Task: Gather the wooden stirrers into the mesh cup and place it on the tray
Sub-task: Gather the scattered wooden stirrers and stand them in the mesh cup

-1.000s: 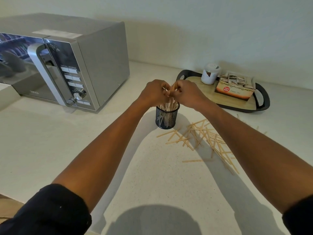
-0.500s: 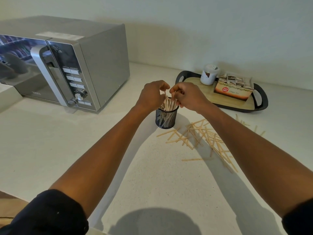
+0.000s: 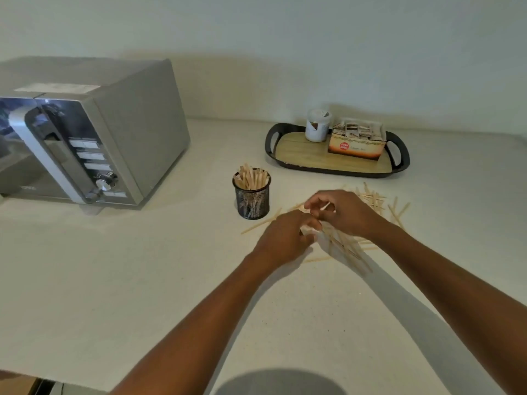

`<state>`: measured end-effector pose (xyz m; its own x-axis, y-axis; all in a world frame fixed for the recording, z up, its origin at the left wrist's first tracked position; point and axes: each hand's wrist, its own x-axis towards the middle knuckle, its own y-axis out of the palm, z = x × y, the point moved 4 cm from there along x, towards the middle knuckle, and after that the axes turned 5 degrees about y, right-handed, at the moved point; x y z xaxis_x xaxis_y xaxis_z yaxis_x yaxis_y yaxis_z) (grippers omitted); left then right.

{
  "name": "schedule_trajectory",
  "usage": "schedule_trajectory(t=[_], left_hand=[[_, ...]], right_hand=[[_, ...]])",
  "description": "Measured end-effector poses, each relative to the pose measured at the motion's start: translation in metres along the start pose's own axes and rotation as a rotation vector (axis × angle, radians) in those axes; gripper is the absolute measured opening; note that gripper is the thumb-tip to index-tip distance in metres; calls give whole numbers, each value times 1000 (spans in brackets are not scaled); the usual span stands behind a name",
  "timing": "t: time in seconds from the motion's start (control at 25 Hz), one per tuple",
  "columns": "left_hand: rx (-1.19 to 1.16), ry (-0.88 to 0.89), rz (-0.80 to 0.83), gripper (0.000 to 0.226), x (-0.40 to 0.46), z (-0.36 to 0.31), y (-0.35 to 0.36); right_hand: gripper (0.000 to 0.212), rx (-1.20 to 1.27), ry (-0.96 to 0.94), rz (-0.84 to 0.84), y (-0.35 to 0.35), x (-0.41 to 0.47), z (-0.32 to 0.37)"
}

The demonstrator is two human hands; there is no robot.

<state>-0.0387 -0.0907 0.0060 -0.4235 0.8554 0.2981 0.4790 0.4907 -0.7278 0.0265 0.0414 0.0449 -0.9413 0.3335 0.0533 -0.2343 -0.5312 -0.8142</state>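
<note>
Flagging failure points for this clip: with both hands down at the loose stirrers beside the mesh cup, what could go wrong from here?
1. The mesh cup is already crowded with stirrers; pushing another bundle in could tip it or spill some.
2. The left hand and right hand work at a crossed heap of loose stirrers; a hasty grip may drop or scatter a few.
3. One stray stirrer lies by the cup and might be overlooked before the tray move.

I read this as a kitchenette or break-room coffee station. Evidence: a stainless microwave oven (image 3: 85,138) on a pale bench (image 3: 114,280) against a plain wall; a handled tray (image 3: 313,163) carrying a lidded cup (image 3: 318,125) and a box of sachets (image 3: 358,141); wooden stirrers (image 3: 251,178) in a mesh cup (image 3: 252,202).
</note>
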Motion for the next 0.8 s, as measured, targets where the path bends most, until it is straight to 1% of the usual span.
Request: schedule_trajectory(t=[0.08,0.2,0.28,0.4,0.48,0.56,0.6,0.68,0.72,0.8], left_hand=[[6,25,70,18,-3,-8,23],[5,69,98,24,-6,-24,48],[34,95,108,34,-5,-32,60],[72,138,142,31,-5,-40,73],[73,143,141,26,-3,-45,79],[108,149,133,23,0,-49,83],[123,150,133,22,3,-50,86],[127,125,144,19,8,-51,89],[130,106,145,17,11,-52,91],[164,74,123,12,17,-54,94]], right_hand=[[21,-11,82,8,0,-24,-26],[31,-69,181,-20,-1,-61,-58],[40,-123,209,-71,-5,-85,-75],[47,-192,261,-177,-22,-118,-100],[44,-215,301,-259,-41,-138,-120],[38,-269,400,-294,-57,-157,-143],[36,-316,470,-281,-63,-165,-154],[33,-383,594,-203,-66,-176,-171],[29,-377,626,-184,-63,-179,-175],[18,-350,625,-234,-57,-175,-175]])
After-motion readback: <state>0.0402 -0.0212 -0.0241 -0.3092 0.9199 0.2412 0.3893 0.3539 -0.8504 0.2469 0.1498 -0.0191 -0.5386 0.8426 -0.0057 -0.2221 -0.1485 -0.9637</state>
